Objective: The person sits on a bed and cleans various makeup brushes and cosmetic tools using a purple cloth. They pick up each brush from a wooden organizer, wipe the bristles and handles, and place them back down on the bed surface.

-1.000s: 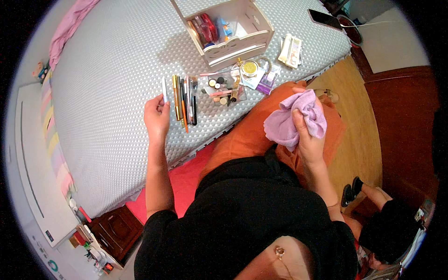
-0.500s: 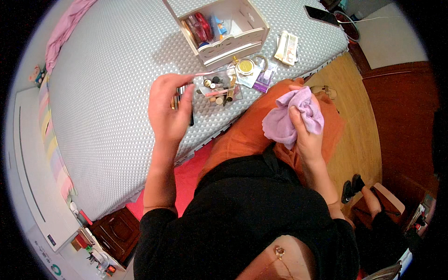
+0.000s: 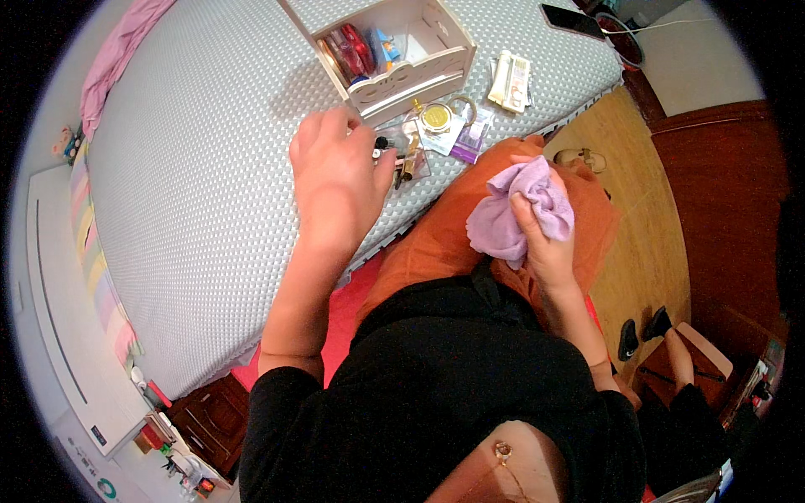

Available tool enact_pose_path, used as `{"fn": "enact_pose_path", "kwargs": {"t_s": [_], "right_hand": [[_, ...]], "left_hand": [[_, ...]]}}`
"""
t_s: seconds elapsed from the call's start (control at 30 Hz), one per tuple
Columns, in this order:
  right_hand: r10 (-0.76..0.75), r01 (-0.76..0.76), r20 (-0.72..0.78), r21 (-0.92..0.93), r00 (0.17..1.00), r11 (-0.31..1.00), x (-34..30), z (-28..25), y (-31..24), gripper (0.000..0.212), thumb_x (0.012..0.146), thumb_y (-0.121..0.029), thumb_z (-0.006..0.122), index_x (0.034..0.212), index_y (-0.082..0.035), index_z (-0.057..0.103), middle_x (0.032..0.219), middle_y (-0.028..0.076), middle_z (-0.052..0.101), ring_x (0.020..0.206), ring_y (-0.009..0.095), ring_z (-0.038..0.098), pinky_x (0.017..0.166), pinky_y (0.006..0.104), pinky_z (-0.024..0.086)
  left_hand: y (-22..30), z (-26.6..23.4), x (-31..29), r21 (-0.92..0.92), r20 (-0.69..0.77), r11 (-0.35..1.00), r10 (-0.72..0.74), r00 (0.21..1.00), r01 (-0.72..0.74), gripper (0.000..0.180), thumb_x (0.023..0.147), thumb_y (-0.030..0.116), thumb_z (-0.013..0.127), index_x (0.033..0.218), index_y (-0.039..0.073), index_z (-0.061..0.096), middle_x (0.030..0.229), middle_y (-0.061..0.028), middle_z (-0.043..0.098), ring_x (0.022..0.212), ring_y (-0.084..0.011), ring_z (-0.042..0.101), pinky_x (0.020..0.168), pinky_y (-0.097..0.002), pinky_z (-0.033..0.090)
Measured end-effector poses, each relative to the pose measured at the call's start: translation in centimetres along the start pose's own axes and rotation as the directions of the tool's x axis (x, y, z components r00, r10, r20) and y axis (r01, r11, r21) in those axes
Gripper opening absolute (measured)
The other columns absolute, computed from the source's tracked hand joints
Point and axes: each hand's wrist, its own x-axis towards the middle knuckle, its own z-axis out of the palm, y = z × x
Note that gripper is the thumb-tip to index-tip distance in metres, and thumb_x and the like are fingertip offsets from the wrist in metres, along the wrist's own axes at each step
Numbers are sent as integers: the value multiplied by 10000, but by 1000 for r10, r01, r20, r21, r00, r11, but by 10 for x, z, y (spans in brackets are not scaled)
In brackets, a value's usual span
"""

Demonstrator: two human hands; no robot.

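My left hand (image 3: 335,168) hangs over the left part of a small clear tray (image 3: 424,168) on the bed. Its thumb stands apart from the curled fingers, some fingertips are hidden, and I see nothing held. Black, white and gold cosmetic items (image 3: 408,170) lie in the tray, partly covered by the hand. Above my right thigh, my right hand (image 3: 549,251) is closed on a crumpled lilac cloth (image 3: 511,222). Beyond the tray stands a pale cosmetics box (image 3: 411,81) with red and blue packages (image 3: 355,52) inside.
Beside the tray lie a round gold-centred compact (image 3: 437,117), a purple packet (image 3: 467,149) and white tubes (image 3: 510,82). A phone (image 3: 572,22) with a white cable rests at the bed's far right. Another person's leg (image 3: 680,356) shows at the lower right.
My left hand has moved right and slightly away from me, now covering part of the tray and the dark tubes seen beside it. My right hand keeps the cloth nearly still.
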Motion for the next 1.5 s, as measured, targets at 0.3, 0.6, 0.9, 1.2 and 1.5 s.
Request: {"fn": "enact_pose_path", "kwargs": {"t_s": [0.3, 0.6, 0.9, 1.2, 1.5], "right_hand": [[3, -2, -3, 31, 1000, 1000, -4, -2, 5, 443, 879, -86, 649, 1277, -10, 468, 1235, 67, 547, 1097, 145, 539, 963, 292, 413], [-19, 19, -25, 7, 1000, 1000, -3, -7, 7, 429, 911, -135, 615, 1290, -11, 459, 1252, 65, 534, 1095, 147, 531, 960, 292, 409], [68, -61, 1, 463, 998, 885, 4, 9, 5, 734, 963, -531, 410, 1464, -27, 226, 1387, 168, 435, 1266, 256, 460, 1058, 399, 374], [-35, 27, 101, 80, 994, 996, -11, 23, -4, 552, 895, -134, 645, 1353, -2, 366, 1295, 121, 504, 1193, 192, 492, 1011, 325, 382], [90, -65, -136, 179, 987, 982, -1, 13, 0, 295, 882, -101, 667, 1139, -24, 546, 1025, 41, 618, 944, 108, 580, 827, 247, 461]], "left_hand": [[3, 21, 9, 126, 49, 991, 48, 998, -54, 129, 693, 147, 702, 685, 25, 664, 863, -109, 553, 910, -301, 509, 774, -420, 403], [14, -41, -1, -285, -253, 959, -78, 964, 3, 179, 778, 14, 683, 949, -9, 633, 1016, -121, 610, 873, -231, 610, 733, -330, 470], [53, 0, -31, -930, 340, -222, -223, 914, 292, 223, 892, -73, 543, 1106, -46, 488, 1089, -169, 575, 959, -230, 640, 852, -338, 526], [63, 24, -33, -874, 98, 480, 28, 995, 72, 280, 778, -33, 659, 1058, -21, 662, 960, -126, 629, 880, -217, 614, 767, -293, 481], [67, 34, -46, -858, 133, 499, -7, 991, 119, 254, 770, 16, 706, 1020, -7, 665, 910, -120, 640, 834, -232, 631, 711, -306, 494]]}}
